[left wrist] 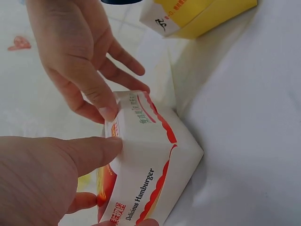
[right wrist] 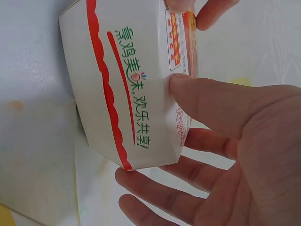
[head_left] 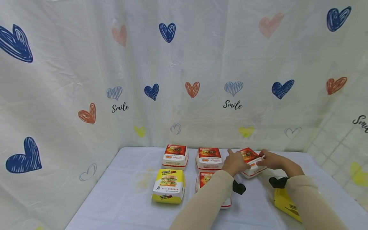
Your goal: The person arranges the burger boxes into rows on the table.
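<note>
Both hands are on a red and white hamburger box (head_left: 253, 171) at the back right of the table, turned at an angle to the other boxes. My left hand (head_left: 236, 162) grips its left side, thumb on the top edge in the left wrist view, fingers round the side. From the right, my right hand (head_left: 273, 159) holds the same box, its thumb (right wrist: 202, 96) at the top edge and fingers by the side. The box's white side (right wrist: 127, 89) with green lettering faces the right wrist camera.
Two more red and white boxes (head_left: 175, 157) (head_left: 209, 159) stand along the back. Another red box (head_left: 204, 179) is partly behind the left sleeve. One yellow box (head_left: 168, 186) sits front left; a second yellow box (head_left: 286, 204) lies partly under the right sleeve. A heart-printed curtain (head_left: 201, 64) hangs behind.
</note>
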A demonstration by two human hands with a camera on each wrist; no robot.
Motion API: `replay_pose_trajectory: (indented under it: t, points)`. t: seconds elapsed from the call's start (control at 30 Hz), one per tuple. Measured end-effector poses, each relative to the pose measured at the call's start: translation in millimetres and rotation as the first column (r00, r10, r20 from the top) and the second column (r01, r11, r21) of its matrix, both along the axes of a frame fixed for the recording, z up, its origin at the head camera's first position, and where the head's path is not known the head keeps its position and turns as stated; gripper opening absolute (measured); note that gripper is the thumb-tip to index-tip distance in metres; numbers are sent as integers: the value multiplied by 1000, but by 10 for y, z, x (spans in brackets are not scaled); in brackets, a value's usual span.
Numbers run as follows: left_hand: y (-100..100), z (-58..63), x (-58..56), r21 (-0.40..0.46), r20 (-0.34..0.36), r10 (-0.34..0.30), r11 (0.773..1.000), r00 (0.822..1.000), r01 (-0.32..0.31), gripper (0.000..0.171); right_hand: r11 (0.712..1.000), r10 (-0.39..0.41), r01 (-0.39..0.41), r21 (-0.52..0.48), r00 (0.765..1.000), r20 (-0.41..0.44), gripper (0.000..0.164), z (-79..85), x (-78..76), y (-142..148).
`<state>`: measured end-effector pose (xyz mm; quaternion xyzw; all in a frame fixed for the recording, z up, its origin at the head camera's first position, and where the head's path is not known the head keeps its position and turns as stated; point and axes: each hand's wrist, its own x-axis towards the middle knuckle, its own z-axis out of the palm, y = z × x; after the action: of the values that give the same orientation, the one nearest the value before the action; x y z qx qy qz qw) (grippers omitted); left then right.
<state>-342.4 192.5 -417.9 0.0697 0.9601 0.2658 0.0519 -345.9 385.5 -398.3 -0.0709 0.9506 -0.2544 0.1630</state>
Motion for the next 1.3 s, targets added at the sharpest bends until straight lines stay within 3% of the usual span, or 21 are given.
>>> replay_pose_trajectory:
  t: [0.2, 0.33, 0.5, 0.7, 1.3]
  points:
    - [-11, -19, -17, 26, 11, -5, 1000, 1000, 5, 42, 998, -3, 4, -58, 1000, 25, 55, -9, 12, 15]
    - [-14, -28, -24, 27, 12, -1, 1000, 1000, 0, 44, 999, -20, 22, -43, 998, 51, 69, -19, -4, 9]
    - [-22, -23, -23, 22, 1, -19, 1000, 1000, 19, 32, 999, -30, 33, -40, 997, 65, 83, -23, -4, -13]
    - [-25, -13, -13, 4, -12, -31, 1000, 999, 31, 26, 998, -41, 44, -39, 997, 58, 84, -50, -7, -14]
    - [-14, -52, -32, 19, 14, -36, 999, 999, 36, 35, 989, -121, 129, -69, 986, 118, 87, -42, 36, -96]
